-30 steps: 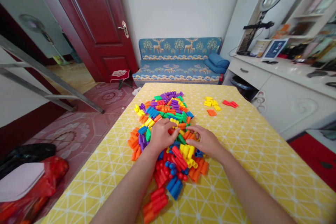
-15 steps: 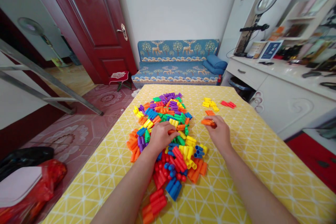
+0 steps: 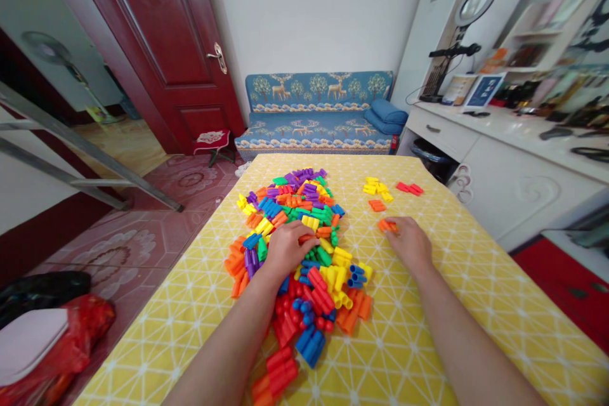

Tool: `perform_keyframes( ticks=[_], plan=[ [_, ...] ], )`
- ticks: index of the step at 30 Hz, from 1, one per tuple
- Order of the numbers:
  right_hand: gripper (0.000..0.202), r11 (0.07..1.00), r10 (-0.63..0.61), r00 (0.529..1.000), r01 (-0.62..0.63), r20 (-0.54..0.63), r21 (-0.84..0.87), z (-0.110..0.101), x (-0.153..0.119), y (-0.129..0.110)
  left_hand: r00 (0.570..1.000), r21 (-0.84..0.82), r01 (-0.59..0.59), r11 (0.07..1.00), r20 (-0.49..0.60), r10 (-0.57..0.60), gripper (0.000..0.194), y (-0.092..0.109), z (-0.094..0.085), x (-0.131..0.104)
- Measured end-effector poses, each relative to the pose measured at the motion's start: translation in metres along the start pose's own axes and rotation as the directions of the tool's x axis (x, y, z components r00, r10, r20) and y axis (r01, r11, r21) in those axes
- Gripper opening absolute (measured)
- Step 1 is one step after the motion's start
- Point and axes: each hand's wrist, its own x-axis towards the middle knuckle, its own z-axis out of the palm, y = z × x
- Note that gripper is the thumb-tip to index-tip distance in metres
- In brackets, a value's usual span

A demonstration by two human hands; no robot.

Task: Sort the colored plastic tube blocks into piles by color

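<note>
A heap of plastic pieces in red, orange, yellow, green, blue and purple covers the middle-left of the table. My left hand (image 3: 291, 246) is over the heap, its fingers closed on an orange piece (image 3: 306, 238). To the right of the heap, my right hand (image 3: 410, 242) pinches another orange piece (image 3: 387, 226) at the tabletop. Just beyond it lies a separate orange piece (image 3: 377, 205). Farther back are a small group of yellow pieces (image 3: 377, 188) and some red pieces (image 3: 410, 188).
The table (image 3: 476, 304) has a yellow patterned cloth. Behind it stands a blue sofa (image 3: 318, 124). A white dresser (image 3: 504, 184) is at the right, a metal ladder (image 3: 90, 152) at the left. Red and black bags (image 3: 90, 323) lie on the floor.
My right hand has moved slightly right with its orange piece, away from the heap. My left hand stays over the heap, and the view has shifted a little.
</note>
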Motion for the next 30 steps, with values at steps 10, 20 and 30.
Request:
perform_keyframes(
  ticks=[10, 20, 30],
  plan=[
    [0.03, 0.992, 0.084, 0.994, -0.076, -0.074, 0.097, -0.002, 0.007, 0.026, 1.0, -0.016, -0.012, 1.0, -0.008, 0.012, 0.023, -0.003, 0.002, 0.0],
    [0.037, 0.985, 0.087, 0.991, -0.07, -0.102, 0.158, 0.017, 0.011, 0.049, 1.0, -0.01, -0.004, 1.0, 0.002, 0.004, 0.024, -0.003, 0.002, 0.0],
    [0.05, 0.947, 0.018, 0.999, -0.007, -0.03, 0.321, 0.02, 0.007, 0.022, 0.997, -0.166, -0.06, 0.984, -0.049, 0.052, 0.016, -0.006, 0.006, 0.002]
  ],
)
